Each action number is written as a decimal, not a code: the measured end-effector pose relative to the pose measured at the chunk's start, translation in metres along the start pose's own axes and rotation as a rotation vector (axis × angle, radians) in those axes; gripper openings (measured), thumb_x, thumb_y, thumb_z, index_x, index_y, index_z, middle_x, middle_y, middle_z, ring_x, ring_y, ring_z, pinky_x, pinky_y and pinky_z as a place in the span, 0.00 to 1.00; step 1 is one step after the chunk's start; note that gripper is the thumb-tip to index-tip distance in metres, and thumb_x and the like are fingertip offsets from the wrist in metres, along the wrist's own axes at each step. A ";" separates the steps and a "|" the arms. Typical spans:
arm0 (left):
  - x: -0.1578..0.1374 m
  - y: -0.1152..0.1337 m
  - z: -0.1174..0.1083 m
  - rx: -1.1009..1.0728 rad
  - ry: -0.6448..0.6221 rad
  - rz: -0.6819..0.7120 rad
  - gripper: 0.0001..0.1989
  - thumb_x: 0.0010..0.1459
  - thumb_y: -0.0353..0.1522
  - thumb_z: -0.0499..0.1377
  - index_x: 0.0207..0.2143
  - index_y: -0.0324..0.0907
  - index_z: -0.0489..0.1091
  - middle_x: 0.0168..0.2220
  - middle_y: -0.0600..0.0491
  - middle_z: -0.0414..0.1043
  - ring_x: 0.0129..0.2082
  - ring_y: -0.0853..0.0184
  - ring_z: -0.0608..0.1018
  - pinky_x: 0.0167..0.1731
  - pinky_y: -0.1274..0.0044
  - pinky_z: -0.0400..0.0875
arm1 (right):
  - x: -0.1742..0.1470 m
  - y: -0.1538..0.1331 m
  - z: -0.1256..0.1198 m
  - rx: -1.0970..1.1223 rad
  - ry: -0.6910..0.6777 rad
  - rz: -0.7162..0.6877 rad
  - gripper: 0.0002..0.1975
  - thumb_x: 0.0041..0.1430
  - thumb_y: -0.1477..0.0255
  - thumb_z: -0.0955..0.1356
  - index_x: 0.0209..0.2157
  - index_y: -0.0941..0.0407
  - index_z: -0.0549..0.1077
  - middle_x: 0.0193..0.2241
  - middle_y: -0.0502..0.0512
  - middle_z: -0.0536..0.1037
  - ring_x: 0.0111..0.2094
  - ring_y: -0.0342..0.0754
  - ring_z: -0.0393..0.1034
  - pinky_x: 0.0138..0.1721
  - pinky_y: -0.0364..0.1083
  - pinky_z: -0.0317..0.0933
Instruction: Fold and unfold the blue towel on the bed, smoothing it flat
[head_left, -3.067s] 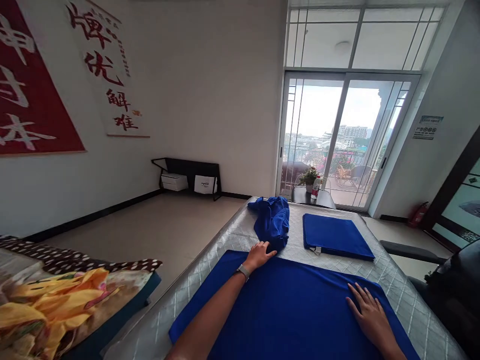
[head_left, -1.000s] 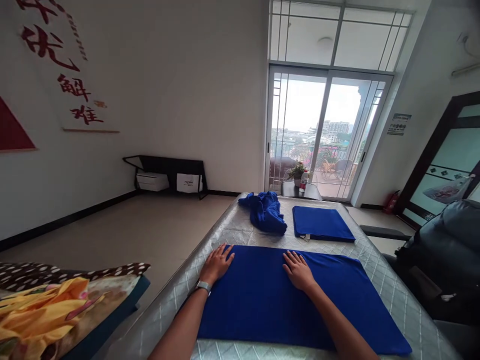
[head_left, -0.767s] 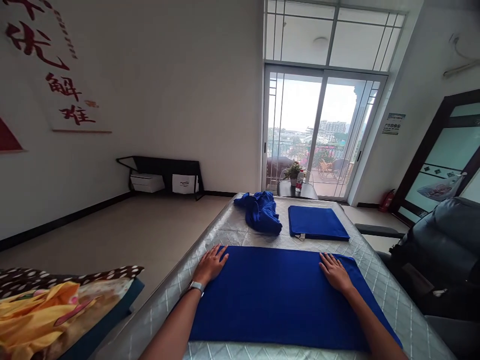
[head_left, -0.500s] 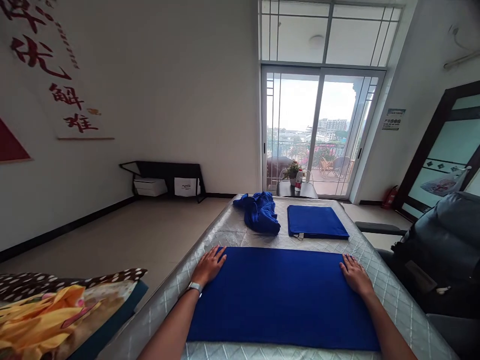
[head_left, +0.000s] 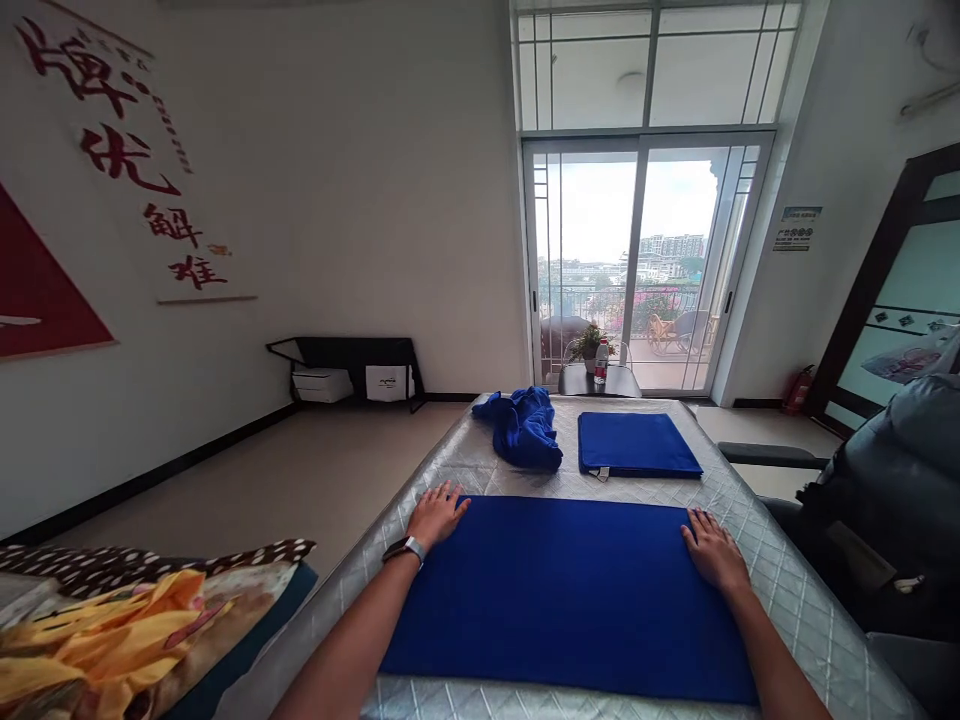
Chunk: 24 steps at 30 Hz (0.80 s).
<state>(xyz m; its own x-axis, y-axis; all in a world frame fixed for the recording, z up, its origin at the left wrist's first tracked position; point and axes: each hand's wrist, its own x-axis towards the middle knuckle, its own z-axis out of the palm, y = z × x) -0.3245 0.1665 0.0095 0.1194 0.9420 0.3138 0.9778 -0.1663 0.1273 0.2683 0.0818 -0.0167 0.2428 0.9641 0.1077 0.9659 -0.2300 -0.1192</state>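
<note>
A flat blue cloth (head_left: 577,600), folded into a wide rectangle, lies across the silvery quilted mattress (head_left: 420,695) in front of me. My left hand (head_left: 437,513) rests at its far left corner, fingers extended, a watch on the wrist. At the far right corner my right hand (head_left: 714,548) lies flat with its fingers spread on the cloth. Neither hand grips anything. Beyond the cloth, a crumpled blue cloth (head_left: 525,430) sits in a heap, and right of it lies a neatly folded blue cloth (head_left: 637,443) with a small white tag.
At lower left is a pile of patterned bedding (head_left: 150,640). A dark bag (head_left: 900,470) stands on the right beside a dark armrest (head_left: 772,456). Past the mattress, a small table (head_left: 622,382) holds a bottle (head_left: 601,362) and a potted plant (head_left: 587,350).
My left hand has shifted slightly right along the cloth's far edge, its wrist turning. My right hand stays almost in place. The view has swung a little left.
</note>
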 end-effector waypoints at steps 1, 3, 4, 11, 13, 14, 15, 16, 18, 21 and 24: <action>0.004 0.020 -0.002 -0.008 0.005 0.018 0.30 0.68 0.50 0.43 0.60 0.46 0.70 0.63 0.42 0.67 0.65 0.47 0.64 0.65 0.55 0.53 | 0.000 0.001 0.001 0.005 0.004 0.001 0.34 0.68 0.58 0.51 0.70 0.55 0.54 0.71 0.52 0.53 0.72 0.51 0.42 0.71 0.56 0.37; 0.009 0.071 -0.003 -0.057 -0.027 0.136 0.28 0.70 0.47 0.43 0.61 0.47 0.70 0.65 0.42 0.65 0.65 0.50 0.65 0.66 0.58 0.55 | 0.002 0.002 0.004 0.012 0.014 0.002 0.34 0.67 0.58 0.51 0.70 0.55 0.54 0.71 0.52 0.53 0.72 0.51 0.42 0.71 0.55 0.37; 0.010 0.098 0.000 -0.099 -0.032 0.209 0.27 0.70 0.46 0.43 0.61 0.45 0.69 0.65 0.41 0.65 0.65 0.50 0.65 0.66 0.58 0.56 | 0.002 0.004 0.006 0.015 0.018 0.002 0.34 0.67 0.58 0.51 0.70 0.55 0.54 0.71 0.52 0.53 0.72 0.51 0.42 0.71 0.55 0.37; 0.000 0.211 0.039 -0.199 -0.047 0.403 0.26 0.72 0.44 0.44 0.66 0.44 0.62 0.67 0.44 0.61 0.68 0.56 0.62 0.67 0.61 0.56 | 0.003 0.006 0.011 -0.032 0.035 -0.005 0.34 0.67 0.58 0.50 0.70 0.52 0.54 0.72 0.49 0.53 0.72 0.49 0.42 0.71 0.55 0.38; -0.005 0.212 0.046 -0.191 -0.083 0.392 0.26 0.72 0.44 0.44 0.67 0.44 0.61 0.68 0.44 0.60 0.69 0.57 0.61 0.67 0.60 0.55 | 0.001 0.005 0.009 -0.079 0.053 -0.015 0.34 0.66 0.59 0.50 0.70 0.53 0.56 0.71 0.51 0.55 0.72 0.51 0.42 0.71 0.56 0.37; -0.007 0.210 0.048 -0.190 -0.092 0.383 0.27 0.72 0.43 0.44 0.67 0.44 0.60 0.69 0.44 0.59 0.69 0.57 0.60 0.67 0.60 0.54 | 0.001 0.004 0.007 -0.104 0.072 -0.018 0.34 0.66 0.60 0.50 0.69 0.53 0.57 0.71 0.52 0.56 0.72 0.51 0.42 0.71 0.57 0.36; -0.009 0.207 0.050 -0.193 -0.090 0.377 0.27 0.72 0.43 0.43 0.67 0.44 0.60 0.69 0.44 0.59 0.69 0.57 0.59 0.68 0.60 0.53 | 0.000 0.002 0.005 -0.128 0.092 -0.022 0.33 0.65 0.62 0.50 0.68 0.53 0.60 0.70 0.52 0.57 0.72 0.52 0.42 0.71 0.58 0.35; -0.009 0.205 0.052 -0.200 -0.075 0.371 0.27 0.73 0.43 0.43 0.67 0.44 0.60 0.69 0.44 0.59 0.70 0.58 0.59 0.68 0.60 0.53 | -0.001 -0.002 0.002 -0.146 0.111 -0.033 0.33 0.65 0.63 0.50 0.67 0.53 0.62 0.69 0.53 0.59 0.72 0.53 0.42 0.71 0.59 0.34; -0.009 0.202 0.053 -0.221 -0.027 0.369 0.26 0.73 0.42 0.42 0.67 0.44 0.60 0.68 0.44 0.60 0.69 0.57 0.60 0.67 0.60 0.55 | -0.005 -0.020 -0.006 -0.140 0.136 -0.088 0.32 0.64 0.65 0.51 0.65 0.52 0.66 0.68 0.56 0.61 0.71 0.54 0.44 0.72 0.59 0.34; -0.006 0.200 0.054 -0.254 0.034 0.379 0.25 0.73 0.40 0.42 0.66 0.43 0.62 0.66 0.42 0.63 0.67 0.57 0.64 0.65 0.61 0.58 | -0.014 -0.074 -0.021 0.001 0.131 -0.219 0.32 0.64 0.65 0.52 0.64 0.55 0.67 0.67 0.57 0.64 0.70 0.56 0.49 0.72 0.58 0.38; -0.006 0.198 0.055 -0.256 0.044 0.383 0.25 0.72 0.37 0.42 0.66 0.42 0.63 0.66 0.42 0.64 0.67 0.58 0.64 0.66 0.61 0.58 | -0.025 -0.153 -0.030 0.158 0.060 -0.374 0.32 0.67 0.63 0.52 0.67 0.58 0.63 0.68 0.57 0.61 0.70 0.54 0.49 0.71 0.55 0.42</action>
<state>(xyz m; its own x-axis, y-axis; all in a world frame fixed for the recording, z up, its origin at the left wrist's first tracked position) -0.1216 0.1444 -0.0192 0.4513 0.7860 0.4225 0.7898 -0.5722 0.2210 0.1177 0.0891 0.0289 -0.1130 0.9669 0.2287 0.9641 0.1624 -0.2103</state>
